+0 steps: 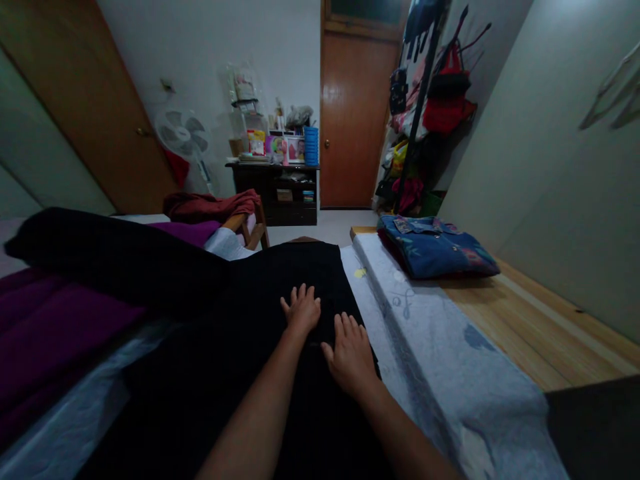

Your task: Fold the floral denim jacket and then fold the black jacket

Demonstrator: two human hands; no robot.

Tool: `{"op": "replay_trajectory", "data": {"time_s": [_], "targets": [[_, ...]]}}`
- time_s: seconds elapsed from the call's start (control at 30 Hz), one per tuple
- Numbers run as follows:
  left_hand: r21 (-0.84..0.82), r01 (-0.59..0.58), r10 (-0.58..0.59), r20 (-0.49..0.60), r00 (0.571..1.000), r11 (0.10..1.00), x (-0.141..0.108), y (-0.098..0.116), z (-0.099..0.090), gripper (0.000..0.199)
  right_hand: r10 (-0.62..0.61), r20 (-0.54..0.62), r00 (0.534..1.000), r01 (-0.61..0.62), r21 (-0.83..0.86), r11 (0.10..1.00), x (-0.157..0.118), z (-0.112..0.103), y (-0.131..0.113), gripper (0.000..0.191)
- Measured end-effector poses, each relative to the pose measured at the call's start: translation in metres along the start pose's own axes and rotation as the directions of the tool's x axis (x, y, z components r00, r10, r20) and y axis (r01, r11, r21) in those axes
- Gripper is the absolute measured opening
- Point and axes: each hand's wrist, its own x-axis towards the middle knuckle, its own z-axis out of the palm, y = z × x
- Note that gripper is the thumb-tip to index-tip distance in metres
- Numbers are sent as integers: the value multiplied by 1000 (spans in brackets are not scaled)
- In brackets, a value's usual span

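Both hands lie flat on a black cloth [280, 293] that is spread out over the bed. Left hand [301, 309] is a bit farther up, fingers stretched out and close together, palm down, holding nothing. Right hand [351, 353] sits just beside it and lower, also palm down with open fingers, holding nothing, near the right edge of the cloth. The two hands are near each other but not touching. The cloth runs from right under the arms up to the far end of the bed, and a big part of it reaches over to the left like a long dark arm. Under it on the left is a purple blanket [55, 320], and a bit of white sheet [75, 407] shows below that. Just right of the cloth is a pale mattress [430, 347] with little shapes printed on it; the room is dim, so I cannot tell what the shapes are. Next to the mattress is a bare wood bed board [530, 320]. A folded blue shirt [435, 250] rests at the far end, partly on the mattress and partly on the wood, well apart from the hands. Farther back a red cloth [213, 205] hangs over a chair. A white fan [183, 137] stands by the wall, next to a dark shelf [280, 193] full of small things. A brown door [355, 113] is behind it, and bags [447, 93] hang on a rack to the right.
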Motion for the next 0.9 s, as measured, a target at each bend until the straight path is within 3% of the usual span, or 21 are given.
{"op": "replay_trajectory", "data": {"time_s": [0.1,0.17,0.23,0.33,0.53,0.9], "targets": [[-21,-216,216,39,976,976,20,19,-4,46,-28,-60,998,28,4,1000,-14,8,5,64],[-12,-375,373,139,918,927,38,34,-5,48,-34,-81,996,36,16,999,-16,12,8,64],[15,-453,434,264,862,891,60,46,-2,51,-38,-94,995,40,24,999,-16,14,9,65],[52,-461,416,352,839,886,91,53,7,55,-38,-116,993,42,33,999,-15,16,11,66],[81,-475,428,321,844,876,135,51,31,59,-41,-152,988,49,48,998,-17,19,12,65],[84,-469,432,273,859,879,163,58,49,58,9,-174,985,11,119,993,-18,24,13,68]]}}
